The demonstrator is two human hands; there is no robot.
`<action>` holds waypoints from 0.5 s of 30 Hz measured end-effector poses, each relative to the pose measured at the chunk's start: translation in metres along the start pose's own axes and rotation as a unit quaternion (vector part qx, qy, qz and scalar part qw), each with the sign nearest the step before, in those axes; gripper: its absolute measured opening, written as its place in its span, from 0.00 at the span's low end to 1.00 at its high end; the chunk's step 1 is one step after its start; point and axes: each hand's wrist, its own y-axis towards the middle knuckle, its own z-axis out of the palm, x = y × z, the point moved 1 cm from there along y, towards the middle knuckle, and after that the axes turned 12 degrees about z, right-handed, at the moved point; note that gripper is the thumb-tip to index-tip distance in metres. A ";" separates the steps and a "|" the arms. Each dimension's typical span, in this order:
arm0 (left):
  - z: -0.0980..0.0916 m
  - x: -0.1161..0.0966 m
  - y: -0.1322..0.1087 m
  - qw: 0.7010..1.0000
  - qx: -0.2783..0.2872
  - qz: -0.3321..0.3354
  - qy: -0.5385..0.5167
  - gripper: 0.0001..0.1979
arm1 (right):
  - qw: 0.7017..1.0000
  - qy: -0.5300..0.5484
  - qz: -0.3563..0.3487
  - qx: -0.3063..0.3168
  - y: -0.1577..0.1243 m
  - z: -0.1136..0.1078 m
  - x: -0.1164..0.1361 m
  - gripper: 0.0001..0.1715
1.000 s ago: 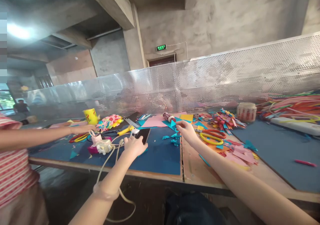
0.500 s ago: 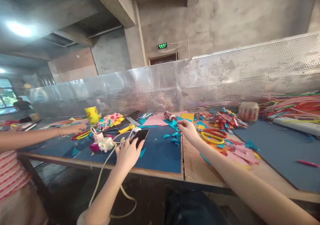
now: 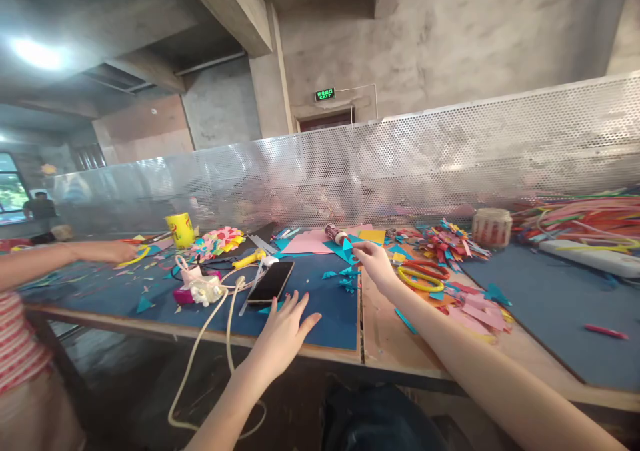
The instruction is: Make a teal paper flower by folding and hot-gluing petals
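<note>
My left hand (image 3: 285, 331) is open, fingers spread over the blue mat just in front of a dark smartphone (image 3: 273, 281). The phone lies flat with a white charging cable (image 3: 231, 324) beside it. Farther right, my right hand (image 3: 377, 264) pinches a small blue paper triangle (image 3: 348, 245) between thumb and fingertips. Right behind that triangle a small brown bottle (image 3: 334, 233) lies on its side. Several blue folded paper pieces (image 3: 346, 281) rest on the mat below my right fingers. Yellow-and-red-handled scissors (image 3: 420, 279) lie beside my right forearm.
A co-worker's hand (image 3: 107, 251) is at the left, at a yellow scissor handle. Around the table are a yellow can (image 3: 180, 231), a power strip with plugs (image 3: 203, 287), paper flowers (image 3: 453, 244), a glass jar (image 3: 492, 227) and a red pen (image 3: 606, 331). Perforated metal panels (image 3: 320, 171) stand behind.
My left hand has left the phone and moved right and toward me, its fingers spreading. My right hand stays with the blue triangle. The co-worker's hand and the scissors there have shifted left.
</note>
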 end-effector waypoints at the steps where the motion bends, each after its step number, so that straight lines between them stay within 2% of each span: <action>1: 0.000 -0.002 0.001 1.000 -0.001 -0.008 -0.012 0.36 | 1.000 -0.005 -0.004 -0.002 0.000 0.000 0.000 0.14; 4: -0.003 -0.007 0.000 0.998 0.010 -0.028 -0.060 0.39 | 0.999 -0.029 -0.028 -0.006 0.001 -0.001 -0.001 0.14; 8: -0.009 -0.014 0.011 0.986 -0.006 0.001 -0.168 0.36 | 0.993 -0.079 -0.085 -0.020 -0.001 0.000 0.000 0.12; 10: -0.012 -0.014 0.028 0.977 -0.052 -0.020 -0.206 0.37 | 0.988 -0.102 -0.117 -0.021 -0.003 0.001 0.001 0.11; 12: -0.016 -0.013 0.051 0.960 -0.126 -0.029 -0.249 0.34 | 0.982 -0.119 -0.142 -0.016 -0.005 0.003 0.001 0.11; 14: -0.021 -0.014 0.078 0.929 -0.187 -0.026 -0.317 0.31 | 0.978 -0.133 -0.160 -0.011 -0.005 0.004 0.000 0.11; 15: -0.023 -0.015 0.091 0.916 -0.190 -0.037 -0.352 0.29 | 0.977 -0.138 -0.165 -0.013 -0.005 0.005 0.000 0.11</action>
